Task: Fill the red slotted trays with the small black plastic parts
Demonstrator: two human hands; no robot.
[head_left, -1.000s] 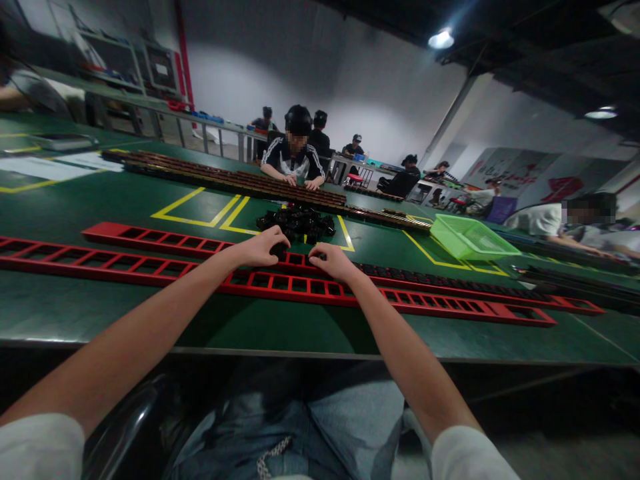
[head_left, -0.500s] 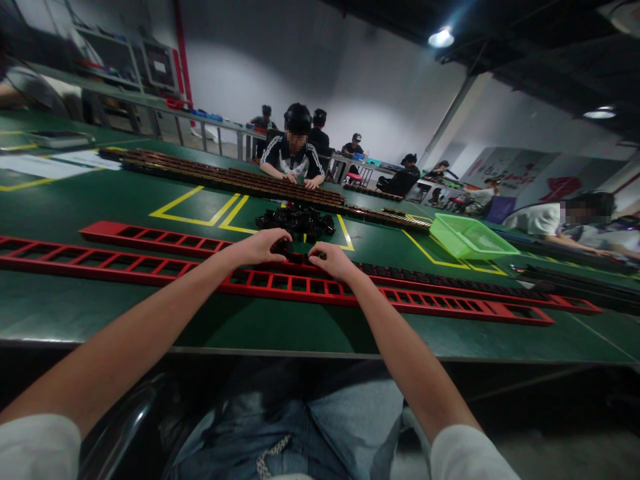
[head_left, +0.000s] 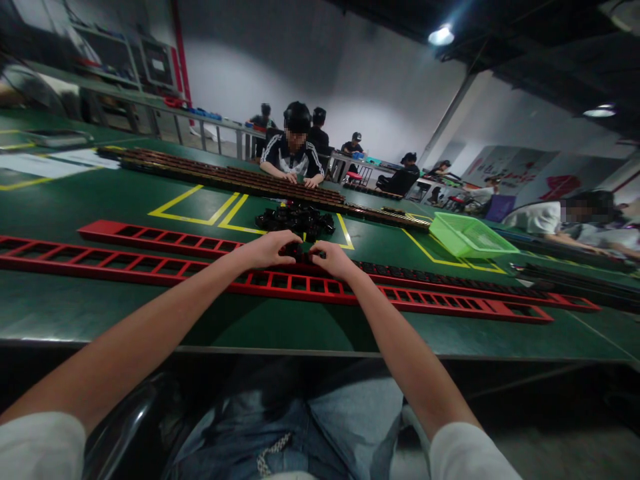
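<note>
My left hand [head_left: 270,249] is over the far red slotted frame [head_left: 115,230], its thumb and fingers curled around a small black part [head_left: 293,249]. Close beside it, my right hand [head_left: 334,260] is closed in a pinch at the same spot, against the dark piece; its fingertips are partly hidden. To the right of my hands, black parts [head_left: 415,275] fill the slots of this frame. A second red slotted frame [head_left: 280,285] lies nearer me, under my wrists, with its slots open. Just beyond my hands sits a heap of loose black parts [head_left: 295,219].
A light green basket [head_left: 470,240] stands at the right. Long dark brown strips [head_left: 225,179] lie across the green table [head_left: 200,320], with a co-worker's hands [head_left: 303,181] at them. White sheets [head_left: 45,165] are at the far left.
My left hand has moved slightly right, closer to my right hand, and the gap between them is narrower. My right hand stays almost in place.
</note>
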